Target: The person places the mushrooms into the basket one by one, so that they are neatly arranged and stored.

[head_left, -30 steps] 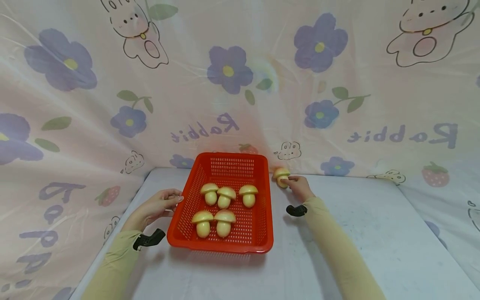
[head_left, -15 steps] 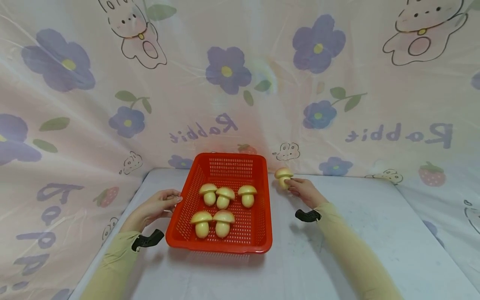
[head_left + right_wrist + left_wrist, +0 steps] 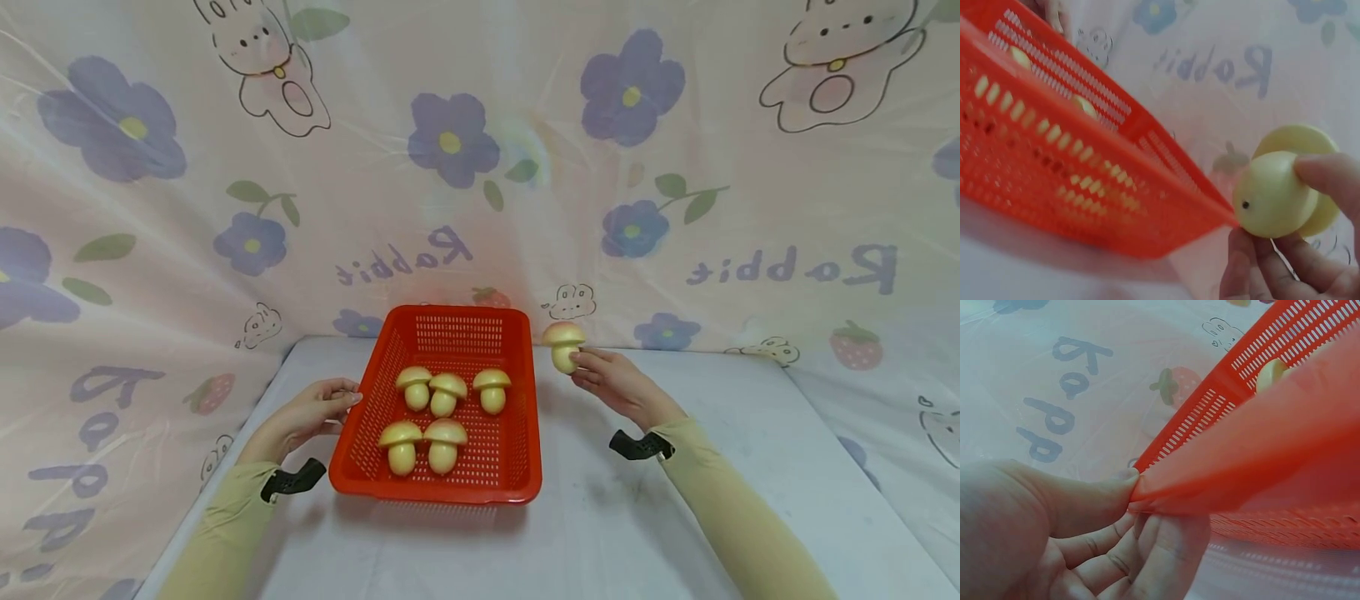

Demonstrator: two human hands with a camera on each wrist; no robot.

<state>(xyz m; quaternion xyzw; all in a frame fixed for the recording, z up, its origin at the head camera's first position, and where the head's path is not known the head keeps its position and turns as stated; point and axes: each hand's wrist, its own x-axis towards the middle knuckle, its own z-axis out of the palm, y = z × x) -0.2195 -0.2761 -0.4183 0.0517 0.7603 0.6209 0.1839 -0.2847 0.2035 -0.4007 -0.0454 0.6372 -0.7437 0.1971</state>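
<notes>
My left hand (image 3: 318, 412) pinches the left rim of a red perforated plastic basket (image 3: 517, 487), thumb on top and fingers beneath, as the left wrist view shows. Several yellow toy mushrooms lie in the basket, among them one at the front (image 3: 443, 457) and one at the right (image 3: 492, 398). Just outside the basket's back right corner, my right hand (image 3: 618, 383) holds another toy mushroom (image 3: 564, 346) upright by its stem, cap up. In the right wrist view the round stem end of this held mushroom (image 3: 1275, 194) shows a small dark hole, with the thumb and fingers around it.
A white table (image 3: 712, 450) carries the basket and stretches away to its right. Behind and along the left side hangs a curtain (image 3: 525, 225) printed with flowers, rabbits and lettering. Black wrist mounts (image 3: 637, 445) sit at both cuffs.
My right hand has raised the mushroom off the tabletop at the back and drawn back to the right slightly. The left hand keeps its hold on the basket rim.
</notes>
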